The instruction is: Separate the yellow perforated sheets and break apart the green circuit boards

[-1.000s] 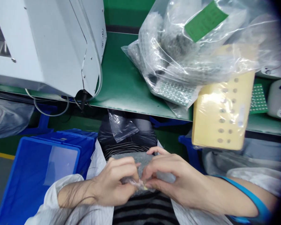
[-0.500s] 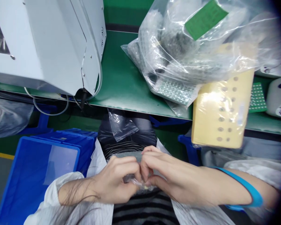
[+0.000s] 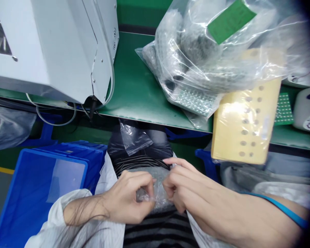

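On my lap lies a clear, bubble-wrap-like plastic package (image 3: 160, 184); its contents cannot be made out. My left hand (image 3: 130, 198) is closed, thumb and forefinger pinching the crumpled plastic at the package's left side. At the right side of it, my right hand (image 3: 186, 187) is curled closed with the forefinger partly stretched out; its fingertips are hidden, so what they grip does not show. A small clear zip bag (image 3: 134, 139) rests across my thighs, just beyond the package.
A white machine (image 3: 67, 51) stands on the green table (image 3: 134, 93) at left. On the right are a big clear bag (image 3: 196, 65) of wrapped parts and circuit boards, and a yellow perforated sheet (image 3: 229, 127) overhanging the edge. Blue bins (image 3: 36, 193) stand at my left.
My hands, together at the plastic before, have parted. The right hand moved right and its forefinger stretched out; the left kept its pinch. More of the package shows between them.
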A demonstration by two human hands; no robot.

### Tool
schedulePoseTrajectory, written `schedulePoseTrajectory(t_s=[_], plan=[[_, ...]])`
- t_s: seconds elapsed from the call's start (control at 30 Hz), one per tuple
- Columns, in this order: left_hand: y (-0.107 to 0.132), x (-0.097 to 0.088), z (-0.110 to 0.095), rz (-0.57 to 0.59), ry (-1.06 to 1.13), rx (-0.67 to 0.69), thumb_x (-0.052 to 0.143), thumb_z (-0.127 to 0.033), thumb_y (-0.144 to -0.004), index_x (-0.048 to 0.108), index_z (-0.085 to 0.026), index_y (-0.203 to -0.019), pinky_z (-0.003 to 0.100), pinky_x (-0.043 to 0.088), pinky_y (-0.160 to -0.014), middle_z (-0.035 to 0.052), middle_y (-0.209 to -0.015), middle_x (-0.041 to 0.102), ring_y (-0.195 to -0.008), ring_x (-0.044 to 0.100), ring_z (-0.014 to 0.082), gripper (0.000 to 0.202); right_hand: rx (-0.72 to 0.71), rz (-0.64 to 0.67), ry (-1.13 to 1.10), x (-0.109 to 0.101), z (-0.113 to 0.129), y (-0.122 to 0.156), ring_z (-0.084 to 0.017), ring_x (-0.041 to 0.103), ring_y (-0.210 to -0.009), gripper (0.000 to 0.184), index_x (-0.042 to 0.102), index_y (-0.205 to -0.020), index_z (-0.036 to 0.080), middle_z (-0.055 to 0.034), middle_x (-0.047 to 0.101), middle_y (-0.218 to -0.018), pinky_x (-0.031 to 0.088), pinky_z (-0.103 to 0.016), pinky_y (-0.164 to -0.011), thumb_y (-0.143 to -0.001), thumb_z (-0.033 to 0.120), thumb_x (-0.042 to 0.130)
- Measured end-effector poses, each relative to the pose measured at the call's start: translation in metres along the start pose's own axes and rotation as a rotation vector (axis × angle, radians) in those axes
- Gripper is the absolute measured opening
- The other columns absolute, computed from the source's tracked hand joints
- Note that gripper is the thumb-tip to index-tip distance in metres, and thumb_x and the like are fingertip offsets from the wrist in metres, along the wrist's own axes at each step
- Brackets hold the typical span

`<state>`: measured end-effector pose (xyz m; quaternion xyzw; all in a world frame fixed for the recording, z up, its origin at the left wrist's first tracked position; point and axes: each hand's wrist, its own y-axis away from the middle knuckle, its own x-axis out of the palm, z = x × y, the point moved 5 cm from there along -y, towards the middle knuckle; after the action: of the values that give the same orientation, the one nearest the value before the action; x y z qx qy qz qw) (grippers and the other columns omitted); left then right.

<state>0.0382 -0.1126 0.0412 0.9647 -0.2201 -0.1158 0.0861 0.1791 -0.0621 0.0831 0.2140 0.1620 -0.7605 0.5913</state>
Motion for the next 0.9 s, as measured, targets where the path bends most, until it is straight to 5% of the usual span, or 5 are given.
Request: schedulePoseTrajectory(t_s=[0.23, 0.37, 0.57, 0.73, 0.9], plan=[[0.0, -0.001, 0.011, 0.005, 0.011, -0.258, 0.063, -0.019, -0.068, 0.039, -0.023, -0.089, 0.025, 0.039, -0.063, -0.0045, -0.079, 0.052, -0.064, 0.049, 0.0109, 0.031, 0.357, -0.121, -0.289, -0.002, -0.041, -0.015, -0.012, 0.051, -0.072, 0.019, 0.041, -0.081, 0.021, 0.0013, 0.055, -0.079, 0.048, -0.036, -0.089, -0.084, 0.003, 0.046], [0.004, -0.002, 0.02, 0.005, 0.001, -0.345, 0.063, -0.022, -0.068, 0.037, -0.024, -0.093, 0.028, 0.041, -0.068, -0.0028, -0.089, 0.049, -0.073, 0.051, 0.0133, 0.036, 0.267, -0.116, -0.271, -0.002, -0.046, -0.023, -0.011, 0.05, -0.073, 0.021, 0.046, -0.081, 0.02, 0.0022, 0.051, -0.077, 0.046, -0.032, -0.087, -0.083, -0.001, 0.043], [0.007, -0.001, 0.026, 0.01, 0.083, -0.391, 0.066, -0.023, -0.068, 0.033, -0.025, -0.101, 0.028, 0.042, -0.067, -0.0021, -0.094, 0.049, -0.073, 0.054, 0.0129, 0.047, 0.075, 0.051, -0.15, 0.004, -0.042, -0.031, -0.013, 0.047, -0.083, 0.042, 0.051, -0.104, 0.018, -0.0048, 0.05, -0.096, 0.042, -0.025, -0.071, -0.075, -0.008, 0.036], [0.007, -0.007, 0.032, 0.022, 0.304, -0.298, 0.078, -0.03, -0.061, 0.029, -0.025, -0.109, 0.028, 0.044, -0.069, 0.0028, -0.108, 0.044, -0.084, 0.059, 0.0155, 0.069, 0.213, 0.047, -0.372, 0.023, -0.069, -0.044, -0.008, 0.047, -0.068, 0.022, 0.048, -0.083, 0.017, 0.002, 0.053, -0.076, 0.036, -0.02, -0.059, -0.077, -0.003, 0.044], [0.002, -0.004, 0.053, -0.044, 0.726, -0.377, 0.068, -0.032, -0.073, 0.027, -0.027, -0.103, 0.024, 0.044, -0.063, -0.0007, -0.106, 0.037, -0.078, 0.064, 0.0123, 0.051, 0.402, 0.045, -0.473, 0.038, -0.083, -0.044, -0.007, 0.048, -0.063, 0.019, 0.045, -0.076, 0.017, 0.0039, 0.054, -0.069, 0.036, -0.018, -0.056, -0.073, -0.001, 0.047]])
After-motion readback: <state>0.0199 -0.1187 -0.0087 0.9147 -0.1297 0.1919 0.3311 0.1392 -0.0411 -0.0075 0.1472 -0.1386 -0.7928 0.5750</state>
